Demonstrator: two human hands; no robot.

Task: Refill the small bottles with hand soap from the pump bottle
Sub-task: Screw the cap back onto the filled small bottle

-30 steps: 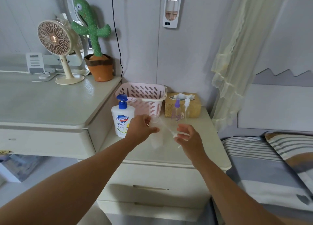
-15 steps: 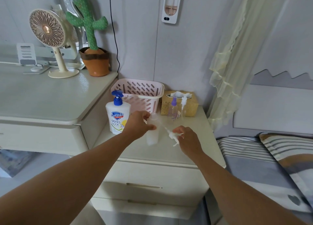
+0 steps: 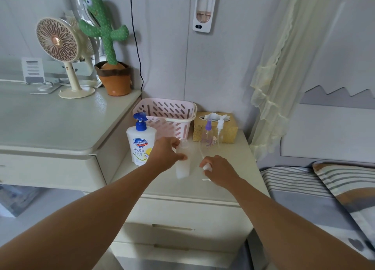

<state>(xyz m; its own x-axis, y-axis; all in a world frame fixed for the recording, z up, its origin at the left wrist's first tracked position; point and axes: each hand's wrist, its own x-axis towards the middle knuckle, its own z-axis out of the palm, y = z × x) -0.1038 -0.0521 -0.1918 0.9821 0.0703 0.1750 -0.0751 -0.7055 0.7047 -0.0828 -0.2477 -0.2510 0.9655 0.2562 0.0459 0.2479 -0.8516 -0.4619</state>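
Note:
A white pump bottle (image 3: 141,142) of hand soap with a blue pump head stands at the left of the nightstand (image 3: 229,186). My left hand (image 3: 165,154) grips a small frosted bottle (image 3: 183,167), upright on the nightstand with its neck uncapped. My right hand (image 3: 218,169) holds that bottle's white pump cap (image 3: 207,166) low over the nightstand, its clear dip tube curving up and away. Behind stand two more small clear bottles, one with a purple spray top (image 3: 208,136), one with a white pump top (image 3: 219,134).
A pink slotted basket (image 3: 168,115) and a gold tissue box (image 3: 228,131) stand at the back of the nightstand. A higher dresser (image 3: 50,125) to the left carries a fan (image 3: 58,52) and a cactus toy (image 3: 107,44). A bed (image 3: 316,194) lies to the right.
My right hand has drawn the pump cap out of the frosted bottle and lowered it to the right, close to the nightstand top. My left hand has set the bottle down upright.

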